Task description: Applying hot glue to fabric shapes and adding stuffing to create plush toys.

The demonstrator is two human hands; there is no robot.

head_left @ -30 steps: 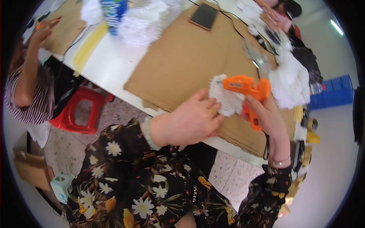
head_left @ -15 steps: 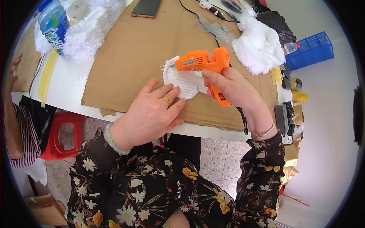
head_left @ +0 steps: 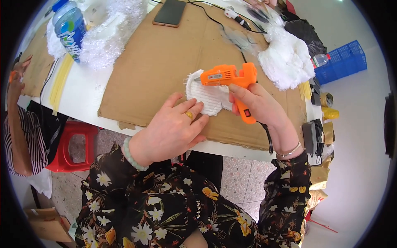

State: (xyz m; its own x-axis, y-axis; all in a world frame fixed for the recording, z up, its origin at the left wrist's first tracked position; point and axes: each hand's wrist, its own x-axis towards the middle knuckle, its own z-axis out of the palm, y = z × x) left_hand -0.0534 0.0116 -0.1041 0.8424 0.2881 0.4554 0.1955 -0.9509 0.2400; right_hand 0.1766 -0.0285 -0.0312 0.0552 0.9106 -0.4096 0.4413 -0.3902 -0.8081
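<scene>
My right hand point(head_left: 262, 105) is wrapped round the handle of an orange glue gun point(head_left: 225, 75). The gun's nozzle points left, at the upper left edge of a small white ribbed fabric piece point(head_left: 206, 99) with fuzzy edges. Part of that fabric is hidden under the gun and my fingers. My left hand point(head_left: 171, 130) lies with fingers stretched and apart, its fingertips on the fabric's lower left edge. Beneath both is a brown cardboard sheet point(head_left: 153, 70) on the white table.
A phone point(head_left: 169, 12) lies at the cardboard's far edge. White fluffy material point(head_left: 287, 64) sits at right, near a blue crate point(head_left: 341, 62). Leftward are a bottle point(head_left: 69, 31), yellow glue sticks point(head_left: 62, 84), a red stool point(head_left: 76, 146) and another person's arm point(head_left: 18, 136).
The whole view has shifted a little, so everything sits slightly lower and farther right. The gun and my left hand keep nearly the same place on the fabric. The other person's hand at left has moved.
</scene>
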